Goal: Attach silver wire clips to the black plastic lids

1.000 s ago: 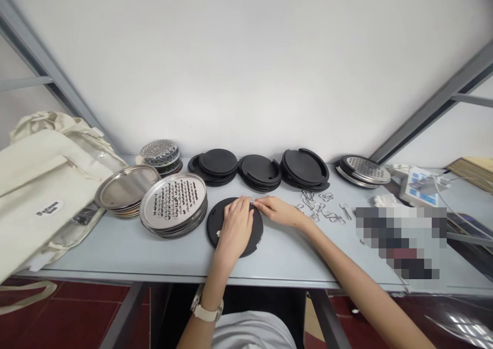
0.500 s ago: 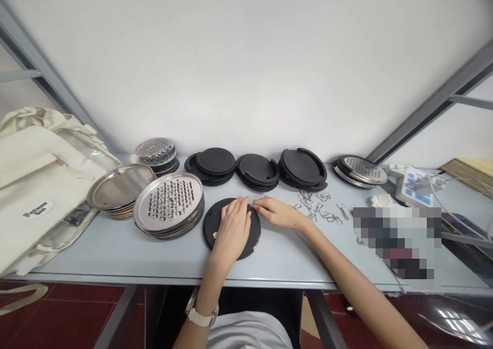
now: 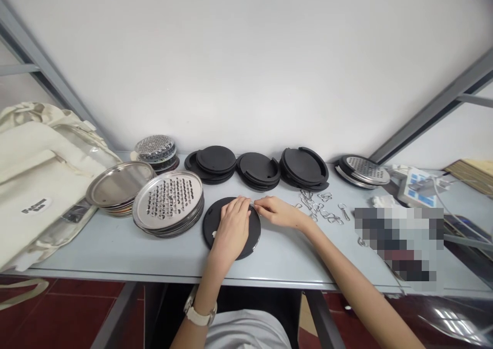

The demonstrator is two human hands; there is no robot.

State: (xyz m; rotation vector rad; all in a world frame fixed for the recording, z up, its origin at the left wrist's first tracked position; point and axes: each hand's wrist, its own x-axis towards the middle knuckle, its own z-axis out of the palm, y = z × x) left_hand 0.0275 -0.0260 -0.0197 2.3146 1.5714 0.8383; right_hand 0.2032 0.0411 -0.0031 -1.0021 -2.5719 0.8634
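Near-unmoved since earlier | covering black disc point(image 3: 211, 219) with flat left hand point(image 3: 233, 227) | curling right hand point(image 3: 275, 211) at rim, grip unclear | likely unfinished, with clips point(image 3: 307, 200) loose

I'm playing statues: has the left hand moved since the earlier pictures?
No, not noticeably: against the table, the left hand stays in place on the black disc.

bright, diffuse light | glare on dark glossy surface point(image 3: 458, 324) | pixelated patch point(image 3: 398, 244) | edges stretched
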